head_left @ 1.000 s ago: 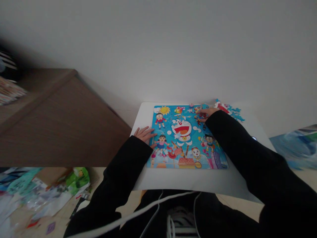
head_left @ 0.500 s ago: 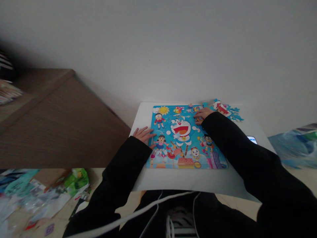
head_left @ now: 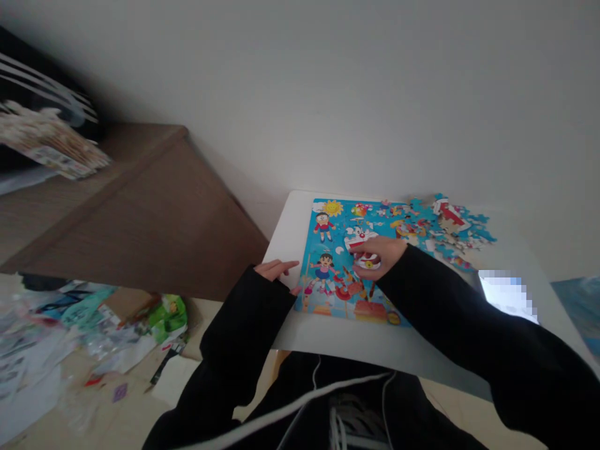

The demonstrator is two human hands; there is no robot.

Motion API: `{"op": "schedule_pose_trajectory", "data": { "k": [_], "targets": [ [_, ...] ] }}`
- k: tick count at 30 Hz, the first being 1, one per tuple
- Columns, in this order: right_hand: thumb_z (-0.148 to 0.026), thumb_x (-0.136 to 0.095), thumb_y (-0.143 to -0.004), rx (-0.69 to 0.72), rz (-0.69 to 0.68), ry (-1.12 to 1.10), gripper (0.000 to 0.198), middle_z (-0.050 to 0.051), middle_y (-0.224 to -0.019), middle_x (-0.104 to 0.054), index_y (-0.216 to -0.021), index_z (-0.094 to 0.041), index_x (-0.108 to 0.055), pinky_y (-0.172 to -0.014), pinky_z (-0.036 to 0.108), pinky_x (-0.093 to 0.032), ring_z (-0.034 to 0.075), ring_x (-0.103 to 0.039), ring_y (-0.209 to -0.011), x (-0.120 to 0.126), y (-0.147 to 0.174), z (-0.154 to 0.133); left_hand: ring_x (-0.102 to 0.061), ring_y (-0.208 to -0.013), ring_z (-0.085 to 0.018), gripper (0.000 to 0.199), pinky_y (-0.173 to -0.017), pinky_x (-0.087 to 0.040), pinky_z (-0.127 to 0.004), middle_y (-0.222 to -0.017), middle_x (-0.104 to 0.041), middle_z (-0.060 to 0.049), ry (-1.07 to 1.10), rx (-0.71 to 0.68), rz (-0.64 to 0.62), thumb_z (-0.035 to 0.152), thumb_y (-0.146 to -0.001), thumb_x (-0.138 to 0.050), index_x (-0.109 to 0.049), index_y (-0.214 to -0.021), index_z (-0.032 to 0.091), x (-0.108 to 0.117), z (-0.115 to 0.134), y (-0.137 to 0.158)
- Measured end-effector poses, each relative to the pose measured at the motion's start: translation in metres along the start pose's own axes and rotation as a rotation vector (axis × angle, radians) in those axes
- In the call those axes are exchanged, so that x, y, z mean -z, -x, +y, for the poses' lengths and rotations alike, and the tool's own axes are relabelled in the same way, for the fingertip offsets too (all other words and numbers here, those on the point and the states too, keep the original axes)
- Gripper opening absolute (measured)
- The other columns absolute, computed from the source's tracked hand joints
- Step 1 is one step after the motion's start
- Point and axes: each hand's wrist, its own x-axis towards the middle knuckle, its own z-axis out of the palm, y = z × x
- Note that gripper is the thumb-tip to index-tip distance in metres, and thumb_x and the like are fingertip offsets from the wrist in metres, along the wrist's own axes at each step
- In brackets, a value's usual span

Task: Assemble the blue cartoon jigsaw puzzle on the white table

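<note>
The cartoon jigsaw puzzle (head_left: 347,262) lies flat on the white table (head_left: 290,231), mostly blue, partly assembled. My right hand (head_left: 379,255) rests on its centre, fingers curled over pieces; whether they pinch one I cannot tell. My left hand (head_left: 276,270) lies open-fingered against its left edge. Loose pieces (head_left: 450,228) lie beyond my right hand.

We see our right hand (head_left: 379,256) has come back from the far right corner of the blue cartoon jigsaw puzzle (head_left: 349,262) to its middle, over the white-faced cat figure, fingers curled on the pieces there. At that corner the picture is now broken up, and the heap of loose blue puzzle pieces (head_left: 445,228) beside it has grown. Our view has swung leftward.
</note>
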Motion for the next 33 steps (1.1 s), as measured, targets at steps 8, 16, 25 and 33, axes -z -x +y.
{"op": "schedule_pose_trajectory", "data": {
  "k": [8, 16, 25, 33],
  "targets": [
    [-0.025, -0.062, -0.061, -0.060, -0.099, 0.094, 0.022, 0.003, -0.065, -0.065, -0.080, -0.017, -0.069, -0.062, 0.025, -0.045, 0.014, -0.058, -0.061, -0.085, -0.025, -0.024, -0.049, -0.048, -0.006, 0.026, -0.045, -0.039, -0.018, -0.071, -0.061, 0.001, 0.020, 0.115, 0.093, 0.036, -0.075, -0.059, -0.064, -0.093, 0.018, -0.024, 0.007, 0.011],
    [-0.030, -0.061, -0.066, -0.135, 0.035, 0.038, 0.027, 0.007, -0.072, -0.065, -0.087, -0.016, -0.070, -0.064, 0.026, -0.045, 0.016, -0.058, -0.067, -0.096, -0.023, -0.019, -0.058, -0.062, -0.010, 0.021, -0.053, -0.047, -0.018, -0.077, -0.062, -0.002, 0.010, -0.022, 0.123, 0.030, -0.076, -0.059, -0.064, -0.092, 0.017, -0.047, -0.003, -0.013],
    [-0.032, -0.065, -0.065, -0.205, 0.027, -0.110, 0.020, 0.001, -0.066, -0.063, -0.081, -0.021, -0.069, -0.052, 0.020, -0.042, 0.010, -0.053, -0.055, -0.086, -0.014, -0.011, -0.055, -0.057, -0.008, 0.016, -0.049, -0.046, -0.019, -0.083, -0.063, -0.003, 0.129, -0.024, 0.117, 0.032, -0.077, -0.057, -0.062, -0.079, 0.017, -0.044, -0.004, -0.013],
    [-0.030, -0.062, -0.066, -0.160, -0.006, -0.179, 0.017, 0.001, -0.065, -0.063, -0.079, -0.020, -0.069, -0.054, 0.020, -0.043, 0.009, -0.054, -0.055, -0.085, -0.014, -0.006, -0.057, -0.060, -0.009, 0.016, -0.051, -0.048, -0.019, -0.083, -0.064, -0.003, 0.158, -0.010, 0.125, 0.030, -0.076, -0.057, -0.063, -0.084, 0.018, -0.045, -0.003, -0.015]
  ]
}}
